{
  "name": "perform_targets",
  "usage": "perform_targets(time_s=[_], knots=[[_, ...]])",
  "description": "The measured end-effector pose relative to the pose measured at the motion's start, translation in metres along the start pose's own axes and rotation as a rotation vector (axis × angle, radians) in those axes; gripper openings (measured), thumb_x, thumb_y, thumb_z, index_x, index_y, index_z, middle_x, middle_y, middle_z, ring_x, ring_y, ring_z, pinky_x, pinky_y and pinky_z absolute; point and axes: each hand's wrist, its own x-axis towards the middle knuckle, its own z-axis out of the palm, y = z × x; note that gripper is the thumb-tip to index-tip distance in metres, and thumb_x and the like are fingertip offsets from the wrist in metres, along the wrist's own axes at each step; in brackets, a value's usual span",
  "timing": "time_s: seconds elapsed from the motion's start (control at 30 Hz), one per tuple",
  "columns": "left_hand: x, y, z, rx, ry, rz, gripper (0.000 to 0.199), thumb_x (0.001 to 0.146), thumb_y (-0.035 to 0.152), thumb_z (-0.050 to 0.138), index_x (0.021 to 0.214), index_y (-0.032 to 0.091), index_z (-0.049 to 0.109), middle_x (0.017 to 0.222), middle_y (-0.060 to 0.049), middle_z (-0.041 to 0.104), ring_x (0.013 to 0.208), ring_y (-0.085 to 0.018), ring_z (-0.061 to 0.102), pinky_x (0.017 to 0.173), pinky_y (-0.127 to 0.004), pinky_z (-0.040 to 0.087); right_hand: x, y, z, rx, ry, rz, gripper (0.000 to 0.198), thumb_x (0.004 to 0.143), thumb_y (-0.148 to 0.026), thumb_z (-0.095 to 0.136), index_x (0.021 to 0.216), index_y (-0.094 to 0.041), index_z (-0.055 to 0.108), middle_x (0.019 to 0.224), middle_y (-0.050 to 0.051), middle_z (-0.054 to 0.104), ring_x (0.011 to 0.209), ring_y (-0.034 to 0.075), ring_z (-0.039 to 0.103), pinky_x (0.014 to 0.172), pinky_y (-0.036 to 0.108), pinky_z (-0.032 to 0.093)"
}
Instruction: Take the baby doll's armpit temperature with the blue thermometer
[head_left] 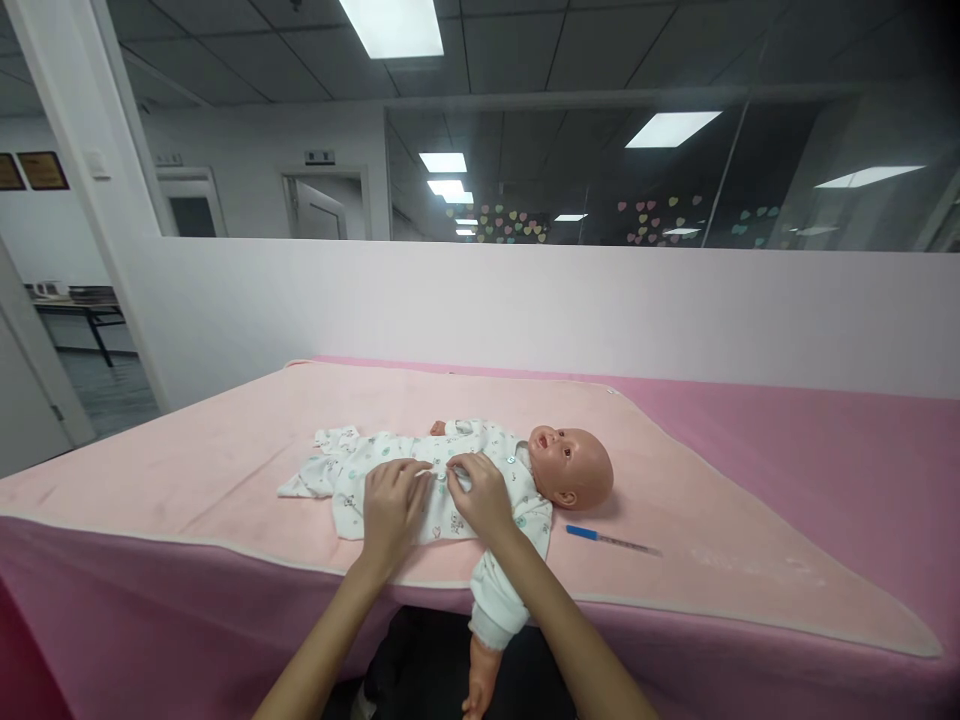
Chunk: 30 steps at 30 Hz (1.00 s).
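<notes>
A baby doll (576, 468) lies on its back, its head to the right. It wears a white printed baby romper (446, 528) with a snap at the neck. My left hand (394, 500) rests on the romper's front, thumb and fingers drawn together on the cloth. Close beside it, my right hand (480, 490) pinches the romper at the chest, thumb against fingertips. Whatever lies under the fingertips is too small to make out. One doll arm (484, 670) hangs over the table's near edge, below my right forearm.
A pale pink blanket (225, 440) lies on a table with a darker pink cover (825, 440). Near the doll's head is a blue-capped thermometer-like stick (611, 540). Behind the table stands a white half wall (562, 310) with glass above.
</notes>
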Motion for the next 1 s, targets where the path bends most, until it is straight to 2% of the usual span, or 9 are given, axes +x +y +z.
perform_targets(time_s=[0.07, 0.13, 0.3, 0.47, 0.6, 0.67, 0.73, 0.87, 1.0], knots=[[0.000, 0.004, 0.001, 0.022, -0.094, 0.117, 0.018, 0.085, 0.028, 0.044, 0.092, 0.024, 0.060, 0.093, -0.004, 0.061, 0.088, -0.020, 0.051, 0.079, -0.035, 0.036, 0.000, 0.000, -0.001, -0.013, -0.006, -0.015, 0.013, 0.078, -0.012, 0.047, 0.079, -0.019, 0.057, 0.076, 0.002, 0.062, 0.076, 0.017, 0.053, 0.072, 0.029, 0.042], [0.001, 0.005, 0.002, 0.011, -0.141, 0.146, 0.019, 0.086, 0.027, 0.044, 0.092, 0.025, 0.061, 0.092, -0.003, 0.062, 0.088, -0.019, 0.052, 0.079, -0.035, 0.037, 0.000, 0.000, -0.001, -0.039, -0.012, -0.028, 0.013, 0.078, -0.011, 0.047, 0.078, -0.019, 0.057, 0.075, 0.002, 0.061, 0.075, 0.017, 0.053, 0.072, 0.029, 0.041], [0.002, 0.001, 0.003, -0.051, -0.213, 0.097, 0.017, 0.085, 0.029, 0.044, 0.089, 0.025, 0.061, 0.091, 0.000, 0.063, 0.089, -0.018, 0.052, 0.081, -0.035, 0.037, 0.001, 0.000, 0.001, -0.160, -0.053, -0.052, 0.013, 0.079, -0.011, 0.047, 0.078, -0.019, 0.058, 0.077, 0.003, 0.059, 0.077, 0.017, 0.051, 0.071, 0.030, 0.042], [0.003, 0.001, 0.003, -0.024, -0.236, 0.062, 0.018, 0.083, 0.029, 0.047, 0.094, 0.026, 0.061, 0.098, 0.001, 0.063, 0.094, -0.019, 0.050, 0.083, -0.036, 0.035, -0.002, -0.014, -0.014, -0.274, -0.082, -0.160, 0.021, 0.081, -0.014, 0.044, 0.097, -0.018, 0.059, 0.102, 0.009, 0.057, 0.095, 0.021, 0.050, 0.081, 0.035, 0.042], [0.002, 0.004, 0.002, -0.026, -0.238, 0.054, 0.020, 0.085, 0.030, 0.043, 0.093, 0.026, 0.061, 0.098, 0.000, 0.062, 0.094, -0.019, 0.050, 0.084, -0.036, 0.034, -0.033, -0.013, -0.061, -0.310, 0.049, -0.137, 0.023, 0.083, -0.017, 0.042, 0.101, -0.018, 0.057, 0.101, 0.009, 0.060, 0.097, 0.022, 0.052, 0.085, 0.038, 0.040], [0.001, 0.006, 0.002, -0.019, -0.247, 0.063, 0.021, 0.085, 0.028, 0.041, 0.094, 0.026, 0.060, 0.098, 0.000, 0.061, 0.094, -0.019, 0.050, 0.084, -0.036, 0.034, -0.059, 0.005, -0.094, -0.378, 0.144, -0.071, 0.022, 0.083, -0.020, 0.041, 0.099, -0.018, 0.057, 0.093, 0.009, 0.063, 0.092, 0.022, 0.055, 0.084, 0.038, 0.042], [0.001, 0.007, 0.001, -0.011, -0.248, 0.068, 0.022, 0.086, 0.026, 0.039, 0.094, 0.026, 0.059, 0.097, 0.000, 0.061, 0.093, -0.018, 0.050, 0.084, -0.036, 0.034, -0.087, 0.033, -0.129, -0.564, 0.199, 0.064, 0.025, 0.082, -0.026, 0.042, 0.099, -0.017, 0.058, 0.093, 0.011, 0.063, 0.087, 0.024, 0.058, 0.081, 0.040, 0.043], [0.000, 0.009, 0.001, -0.017, -0.244, 0.050, 0.022, 0.086, 0.025, 0.038, 0.094, 0.025, 0.059, 0.096, 0.000, 0.061, 0.092, -0.018, 0.050, 0.084, -0.035, 0.034, -0.127, 0.093, -0.181, -0.840, 0.017, 0.332, 0.033, 0.077, -0.036, 0.039, 0.088, -0.016, 0.064, 0.097, 0.015, 0.064, 0.088, 0.031, 0.059, 0.076, 0.044, 0.045], [0.000, 0.008, 0.000, -0.047, -0.257, 0.024, 0.021, 0.087, 0.026, 0.038, 0.094, 0.025, 0.058, 0.095, 0.000, 0.061, 0.092, -0.017, 0.050, 0.085, -0.035, 0.033, -0.138, 0.113, -0.203, -0.632, -0.130, 0.456, 0.033, 0.074, -0.044, 0.040, 0.073, -0.023, 0.064, 0.086, 0.008, 0.068, 0.082, 0.028, 0.062, 0.071, 0.039, 0.048]])
